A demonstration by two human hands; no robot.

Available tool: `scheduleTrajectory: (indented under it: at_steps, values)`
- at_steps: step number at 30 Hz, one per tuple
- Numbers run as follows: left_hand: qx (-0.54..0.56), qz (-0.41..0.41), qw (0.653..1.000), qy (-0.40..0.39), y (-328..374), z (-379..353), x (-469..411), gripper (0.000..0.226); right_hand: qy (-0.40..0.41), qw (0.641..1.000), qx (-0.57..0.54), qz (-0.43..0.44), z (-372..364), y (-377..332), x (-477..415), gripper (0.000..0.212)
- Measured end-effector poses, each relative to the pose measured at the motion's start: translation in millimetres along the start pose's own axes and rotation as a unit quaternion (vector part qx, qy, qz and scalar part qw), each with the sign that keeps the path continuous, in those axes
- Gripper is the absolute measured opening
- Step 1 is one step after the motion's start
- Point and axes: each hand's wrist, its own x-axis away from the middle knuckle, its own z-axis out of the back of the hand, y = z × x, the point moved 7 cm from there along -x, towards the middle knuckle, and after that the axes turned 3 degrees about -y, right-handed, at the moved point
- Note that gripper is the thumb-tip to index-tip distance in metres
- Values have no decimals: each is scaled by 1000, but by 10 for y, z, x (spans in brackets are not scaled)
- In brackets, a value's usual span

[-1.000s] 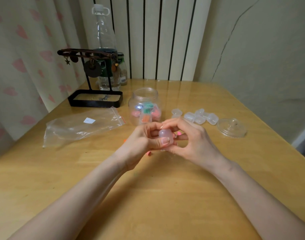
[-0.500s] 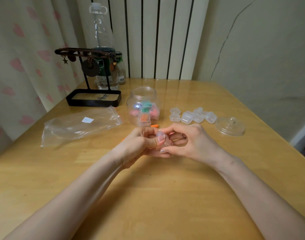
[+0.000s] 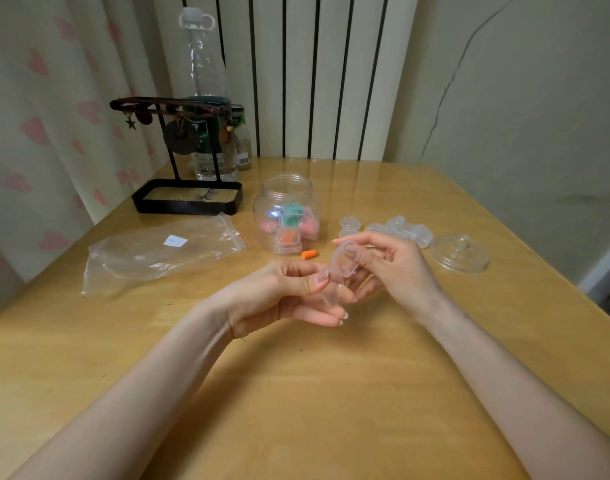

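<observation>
Head view: left hand (image 3: 279,292) and right hand (image 3: 400,268) fingers (image 3: 372,259) pinch clear case (image 3: 345,262) above table (image 3: 331,393).

Small case (image 3: 345,262) clear, colourless. Earplug (image 3: 309,254) orange. Jar (image 3: 285,188) clear; boxes (image 3: 289,237) inside green, pink, orange. Bag (image 3: 151,254) clear, red zip strip. Table (image 3: 314,393) honey-yellow, wood grain. Curtain (image 3: 36,133) cream, pink hearts. Stand (image 3: 187,206) black.

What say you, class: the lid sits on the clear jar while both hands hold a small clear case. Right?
Wrong on the lid: the head view shows the clear jar open, its lid lying on the table to its right. The left hand and right hand do hold the small clear case.
</observation>
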Motion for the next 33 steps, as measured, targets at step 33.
scheduleTrajectory:
  at_steps: [33]
  values:
    - [203, -105, 962, 146, 61, 405, -34, 34, 149, 943, 278, 106, 44, -52, -16, 30]
